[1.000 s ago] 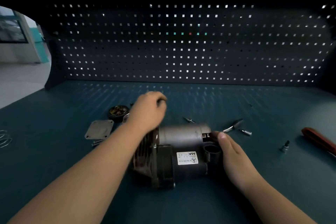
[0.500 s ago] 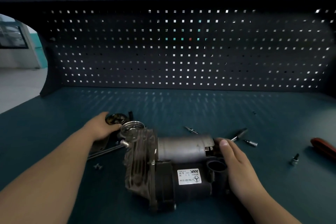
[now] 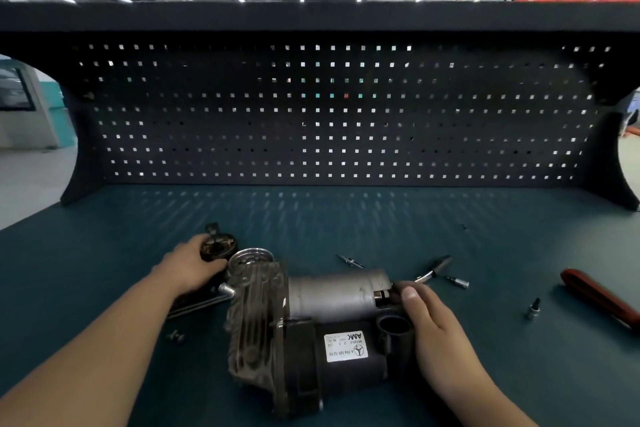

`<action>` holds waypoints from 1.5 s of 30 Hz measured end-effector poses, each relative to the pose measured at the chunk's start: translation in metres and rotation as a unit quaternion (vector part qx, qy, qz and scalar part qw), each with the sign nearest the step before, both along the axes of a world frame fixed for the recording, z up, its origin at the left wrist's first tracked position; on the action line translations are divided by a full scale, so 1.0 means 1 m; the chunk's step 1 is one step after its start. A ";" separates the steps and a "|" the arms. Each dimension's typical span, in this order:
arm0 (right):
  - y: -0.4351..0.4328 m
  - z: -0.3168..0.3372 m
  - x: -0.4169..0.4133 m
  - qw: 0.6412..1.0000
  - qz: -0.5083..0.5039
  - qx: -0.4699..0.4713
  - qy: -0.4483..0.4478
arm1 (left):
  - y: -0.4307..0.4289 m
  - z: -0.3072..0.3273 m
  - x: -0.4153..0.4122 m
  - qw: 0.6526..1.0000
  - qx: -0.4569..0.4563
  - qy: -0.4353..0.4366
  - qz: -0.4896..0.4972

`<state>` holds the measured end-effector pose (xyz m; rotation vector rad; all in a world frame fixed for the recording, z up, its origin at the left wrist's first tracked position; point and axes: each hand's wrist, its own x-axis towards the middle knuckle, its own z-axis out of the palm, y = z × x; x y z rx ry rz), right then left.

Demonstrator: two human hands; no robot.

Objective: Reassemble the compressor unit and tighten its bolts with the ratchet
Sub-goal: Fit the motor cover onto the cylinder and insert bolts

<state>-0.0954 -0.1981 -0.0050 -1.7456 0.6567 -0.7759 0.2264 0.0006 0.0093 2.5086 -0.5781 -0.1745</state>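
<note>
The compressor unit (image 3: 311, 319) lies on its side at the front middle of the bench, with a finned grey housing on the left and a white label on its black body. My right hand (image 3: 429, 326) grips its right end beside a black round port. My left hand (image 3: 192, 267) holds a round dark valve disc (image 3: 219, 247) just left of the open shiny cylinder bore (image 3: 251, 257). A long steel tool shaft (image 3: 201, 303), possibly the ratchet, lies under my left wrist. A red-handled tool (image 3: 595, 298) lies at far right.
The dark green bench top (image 3: 381, 218) carries loose parts: a bolt (image 3: 350, 262), small pliers (image 3: 434, 269), a bit (image 3: 458, 282), a socket (image 3: 533, 308), a screw (image 3: 176, 336). A dark pegboard (image 3: 329, 114) walls the back.
My left hand has left the top of the compressor, moved left and taken hold of the round valve disc. The cylinder bore now shows. My right hand has stayed on the unit's right end.
</note>
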 end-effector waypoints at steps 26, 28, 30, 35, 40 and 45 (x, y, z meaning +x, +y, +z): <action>0.061 0.040 -0.024 0.978 0.125 -0.167 -0.019 | 0.013 0.024 -0.236 0.914 -0.280 -0.210 -0.205; 0.066 0.042 -0.026 0.967 0.136 -0.214 0.027 | 0.014 0.018 -0.244 0.913 -0.258 -0.221 -0.228; 0.069 0.044 -0.028 0.962 0.124 -0.241 0.042 | 0.014 0.015 -0.249 0.914 -0.253 -0.200 -0.245; 0.078 0.043 -0.026 0.952 0.124 -0.276 0.050 | 0.012 0.010 -0.253 0.915 -0.288 -0.149 -0.241; 0.079 0.043 -0.025 0.939 0.089 -0.330 0.034 | 0.011 0.012 -0.256 0.886 -0.395 -0.049 -0.239; 0.078 0.045 -0.024 0.904 0.055 -0.422 0.035 | 0.007 0.013 -0.255 0.890 -0.415 -0.053 -0.183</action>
